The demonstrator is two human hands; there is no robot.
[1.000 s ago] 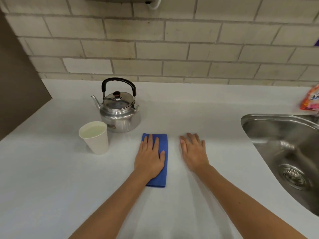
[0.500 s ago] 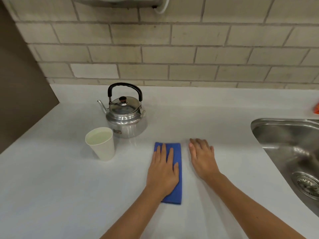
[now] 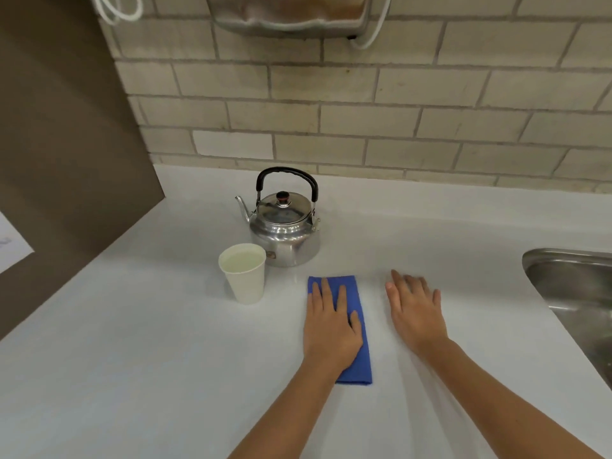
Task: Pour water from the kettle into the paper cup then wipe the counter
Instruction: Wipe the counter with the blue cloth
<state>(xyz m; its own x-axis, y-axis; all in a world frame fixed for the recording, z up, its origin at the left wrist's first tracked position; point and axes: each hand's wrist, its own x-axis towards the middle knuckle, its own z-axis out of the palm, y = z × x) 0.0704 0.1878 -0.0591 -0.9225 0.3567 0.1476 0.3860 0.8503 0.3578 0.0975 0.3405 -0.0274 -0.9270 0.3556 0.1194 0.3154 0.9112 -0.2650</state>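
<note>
A steel kettle [image 3: 285, 231] with a black handle stands upright on the white counter [image 3: 139, 342], spout to the left. Just in front of it on the left stands a white paper cup [image 3: 244, 273] holding water. A folded blue cloth [image 3: 359, 306] lies flat in front of the kettle. My left hand [image 3: 331, 326] presses flat on the cloth, fingers spread, covering its left half. My right hand [image 3: 415, 311] rests palm down on the bare counter just right of the cloth, holding nothing.
A steel sink [image 3: 576, 293] is sunk into the counter at the right edge. A brick wall [image 3: 364, 111] runs along the back, with a wall-mounted unit [image 3: 291, 11] and white cord above. A brown panel [image 3: 66, 144] bounds the counter's left side.
The view has tilted up and swung left, so everything sits lower and further right in frame. Both hands stay flat where they were, left on the cloth, right beside it.
</note>
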